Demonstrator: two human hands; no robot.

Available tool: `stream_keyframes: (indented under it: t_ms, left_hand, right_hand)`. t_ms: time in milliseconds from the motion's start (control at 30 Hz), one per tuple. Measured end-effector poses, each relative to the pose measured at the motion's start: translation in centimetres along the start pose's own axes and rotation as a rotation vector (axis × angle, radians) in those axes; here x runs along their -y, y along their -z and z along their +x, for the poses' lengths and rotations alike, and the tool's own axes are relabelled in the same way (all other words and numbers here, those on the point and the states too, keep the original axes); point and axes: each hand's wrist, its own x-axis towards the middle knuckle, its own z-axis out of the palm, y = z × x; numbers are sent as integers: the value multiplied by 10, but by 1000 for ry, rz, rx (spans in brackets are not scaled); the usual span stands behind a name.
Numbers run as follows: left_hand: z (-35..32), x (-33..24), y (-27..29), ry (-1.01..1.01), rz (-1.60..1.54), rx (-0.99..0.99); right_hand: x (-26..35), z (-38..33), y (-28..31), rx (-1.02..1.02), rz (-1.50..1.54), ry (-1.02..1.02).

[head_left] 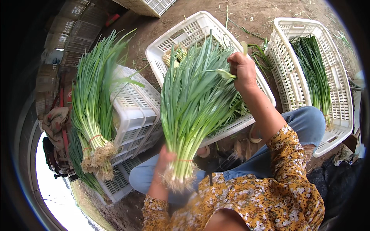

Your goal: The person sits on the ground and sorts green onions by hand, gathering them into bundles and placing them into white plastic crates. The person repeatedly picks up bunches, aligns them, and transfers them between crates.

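My left hand (165, 158) is wrapped round the lower stems of a bunch of green garlic (189, 111), beside a thin red band. The bunch has long flat leaves, white stem ends and frayed roots, and its roots point toward me. At the upper right of the bunch, my right hand (243, 71) is closed in a fist. A pale yellow-green leaf (225, 74) sticks out of that fist on both sides. The far part of the bunch lies over a white plastic crate (210, 19), hiding much of its inside.
More banded bunches (90, 115) lie at the left on stacked white crates (135, 104). At the right, another white crate (287, 61) holds darker green stalks (314, 73). Loose leaves (260, 56) litter the dirt floor (258, 11). My denim-covered knees flank the middle crate's near end.
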Motion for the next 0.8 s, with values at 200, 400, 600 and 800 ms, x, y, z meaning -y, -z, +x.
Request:
stream_keyframes:
  t_ms: [200, 400, 600, 800]
  left_hand:
    - [3, 41, 67, -72, -369, 132]
    - [24, 36, 75, -124, -713, 161]
    - [22, 38, 80, -104, -659, 131]
    - [22, 49, 55, 143, -572, 176]
  right_hand:
    - [36, 30, 34, 123, 392, 146]
    - [-65, 20, 96, 511, -2112, -88]
    - [-84, -13, 42, 599, -1431, -196]
    - [-104, -105, -13, 757, 292, -802]
